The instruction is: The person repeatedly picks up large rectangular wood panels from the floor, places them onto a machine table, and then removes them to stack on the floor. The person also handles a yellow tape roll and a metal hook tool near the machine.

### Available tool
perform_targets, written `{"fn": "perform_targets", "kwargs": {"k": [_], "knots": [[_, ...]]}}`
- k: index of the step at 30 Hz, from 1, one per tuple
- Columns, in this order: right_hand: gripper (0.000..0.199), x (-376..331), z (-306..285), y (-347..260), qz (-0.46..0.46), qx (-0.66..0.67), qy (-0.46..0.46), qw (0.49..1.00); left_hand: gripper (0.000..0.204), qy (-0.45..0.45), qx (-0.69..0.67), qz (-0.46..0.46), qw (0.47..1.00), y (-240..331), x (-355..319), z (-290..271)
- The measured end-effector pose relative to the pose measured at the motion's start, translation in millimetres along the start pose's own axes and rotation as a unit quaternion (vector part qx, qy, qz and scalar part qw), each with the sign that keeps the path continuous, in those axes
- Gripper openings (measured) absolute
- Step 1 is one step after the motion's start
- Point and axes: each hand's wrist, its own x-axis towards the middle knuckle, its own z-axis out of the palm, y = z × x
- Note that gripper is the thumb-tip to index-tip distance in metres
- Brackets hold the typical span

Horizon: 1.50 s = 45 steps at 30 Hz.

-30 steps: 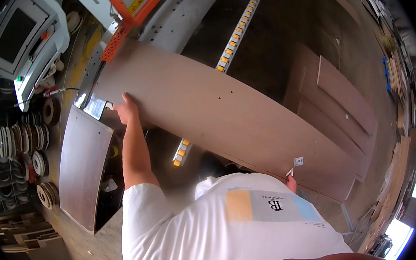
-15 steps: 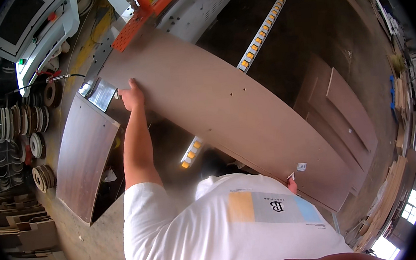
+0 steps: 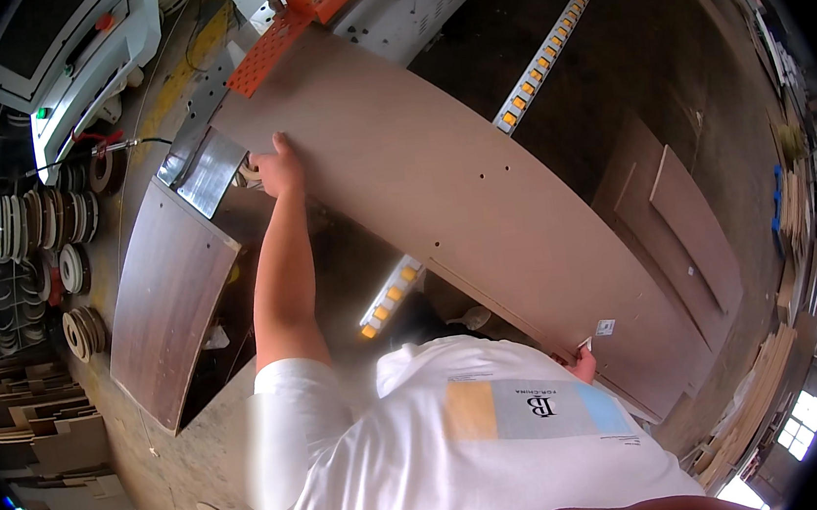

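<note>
Has a broad brown panel (image 3: 421,175) lying across the yellow roller rail (image 3: 536,74), with more brown boards (image 3: 696,232) stacked low over the floor (image 3: 213,456).

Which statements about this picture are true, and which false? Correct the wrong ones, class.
The left hand is at the edge of the long brown panel. True.
A shorter brown panel is left of the left forearm. True.
The right hand is on the shorter brown panel. False: it is by the long brown panel, near a white label.
The perforated bracket is blue. False: it is orange.
The roller rail has yellow rollers. True.
</note>
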Motion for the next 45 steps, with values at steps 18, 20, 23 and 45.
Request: {"fn": "perform_targets", "kwargs": {"k": [18, 20, 23, 45], "knots": [[0.028, 67.0, 73.0, -77.4, -0.139, 0.108, 0.017, 0.984, 0.097, -0.040, -0.002, 0.051, 0.998, 87.9, 54.8, 141.2], [0.022, 61.5, 63.5, -72.6, -0.154, 0.005, -0.005, 0.988, 0.092, -0.089, -0.026, 0.036, 0.995, 100.6, 60.7, 151.9], [0.016, 31.1, 41.9, -46.8, -0.133, -0.109, -0.032, 0.985, 0.081, -0.192, -0.066, 0.016, 0.979, 121.0, 38.0, 151.7], [0.018, -32.7, -289.0, 221.3, -0.067, 0.121, 0.236, 0.962, 0.020, -0.796, 0.247, 0.405, 0.375, -100.4, -575.7, 203.5]]}}
